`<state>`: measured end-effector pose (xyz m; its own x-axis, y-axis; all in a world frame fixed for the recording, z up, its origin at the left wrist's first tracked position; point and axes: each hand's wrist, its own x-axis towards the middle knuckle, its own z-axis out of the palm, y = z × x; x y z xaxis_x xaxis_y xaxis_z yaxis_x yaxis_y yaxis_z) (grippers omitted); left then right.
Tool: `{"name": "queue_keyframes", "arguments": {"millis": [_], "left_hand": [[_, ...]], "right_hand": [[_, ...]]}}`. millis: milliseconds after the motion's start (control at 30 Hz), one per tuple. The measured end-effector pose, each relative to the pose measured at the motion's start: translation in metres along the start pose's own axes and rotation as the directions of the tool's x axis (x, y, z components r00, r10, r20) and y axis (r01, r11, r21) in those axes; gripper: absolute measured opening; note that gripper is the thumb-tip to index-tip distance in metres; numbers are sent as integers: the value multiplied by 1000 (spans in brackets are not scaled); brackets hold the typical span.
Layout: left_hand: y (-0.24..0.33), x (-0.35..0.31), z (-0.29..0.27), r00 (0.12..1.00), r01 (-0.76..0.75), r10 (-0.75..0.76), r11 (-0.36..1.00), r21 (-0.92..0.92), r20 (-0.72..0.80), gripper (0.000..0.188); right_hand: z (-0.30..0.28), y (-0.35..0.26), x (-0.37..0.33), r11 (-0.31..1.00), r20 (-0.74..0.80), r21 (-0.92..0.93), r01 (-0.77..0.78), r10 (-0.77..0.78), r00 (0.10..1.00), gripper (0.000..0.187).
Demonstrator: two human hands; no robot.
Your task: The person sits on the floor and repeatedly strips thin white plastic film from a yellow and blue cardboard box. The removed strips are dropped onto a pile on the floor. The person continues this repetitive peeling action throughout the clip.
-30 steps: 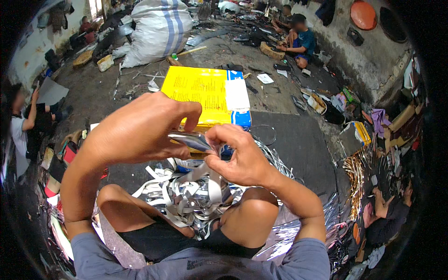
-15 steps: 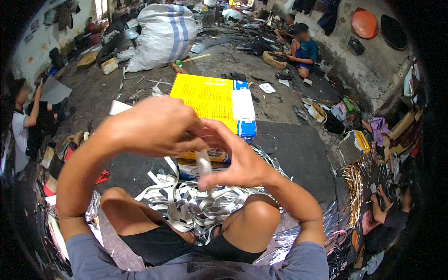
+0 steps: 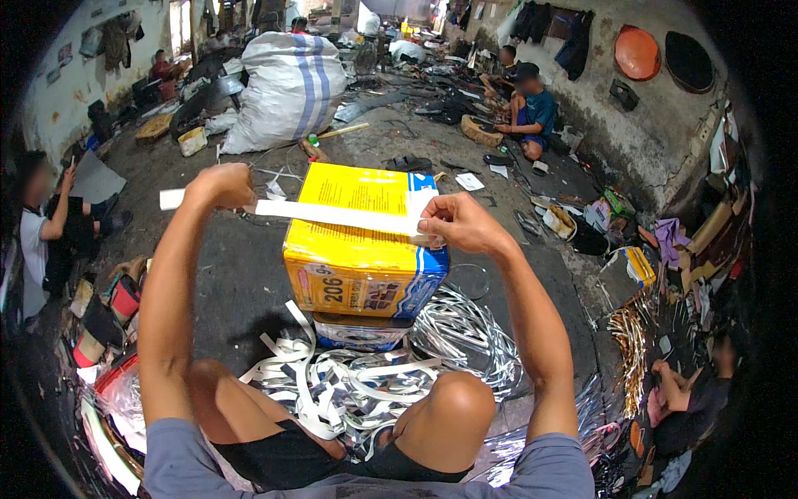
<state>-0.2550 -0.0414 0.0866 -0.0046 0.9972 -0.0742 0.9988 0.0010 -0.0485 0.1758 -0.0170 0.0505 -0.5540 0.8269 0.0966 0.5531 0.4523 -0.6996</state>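
A white flat strip (image 3: 324, 214) is stretched straight across the top of a yellow and blue cardboard box (image 3: 353, 266). My left hand (image 3: 223, 185) is closed around it left of the box, and a short end sticks out beyond the fist. At the box's right side, my right hand (image 3: 465, 223) pinches the other end between thumb and fingers. The box stands on a second box (image 3: 362, 334) in front of my knees. Between my legs lies a tangled heap of white and silver strips (image 3: 332, 387).
Silver strips (image 3: 478, 333) lie coiled right of the boxes. A big white sack (image 3: 283, 96) with blue stripes stands behind. Gold strips (image 3: 628, 358) lie at the right. Other people sit to the left, the right and the far right; scraps cover the floor.
My hands have moved apart, from close together above the strips to either side of the box. The strip, curled between them before, is now pulled straight.
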Motion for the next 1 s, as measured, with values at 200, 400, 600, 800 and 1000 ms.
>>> {"name": "queue_keyframes", "arguments": {"millis": [200, 400, 600, 800, 1000], "left_hand": [[122, 15, 26, 629, -396, 266, 918, -7, -730, 42], [227, 32, 67, 786, -619, 322, 434, -655, -529, 31], [237, 26, 76, 785, -619, 253, 355, -701, -565, 17], [238, 29, 81, 712, -697, 300, 417, -584, -635, 13], [235, 28, 78, 786, -618, 303, 359, -699, -540, 13]], "right_hand": [[13, 5, 15, 964, -182, -262, 48, -98, 978, 26], [25, 13, 1, 983, -374, -169, 66, -126, 919, 23], [24, 11, -25, 905, -412, -422, 61, -251, 876, 15], [25, 17, -34, 911, -415, -406, 73, -255, 873, 18], [18, 28, -31, 953, -381, -210, 216, -284, 880, 18]]}}
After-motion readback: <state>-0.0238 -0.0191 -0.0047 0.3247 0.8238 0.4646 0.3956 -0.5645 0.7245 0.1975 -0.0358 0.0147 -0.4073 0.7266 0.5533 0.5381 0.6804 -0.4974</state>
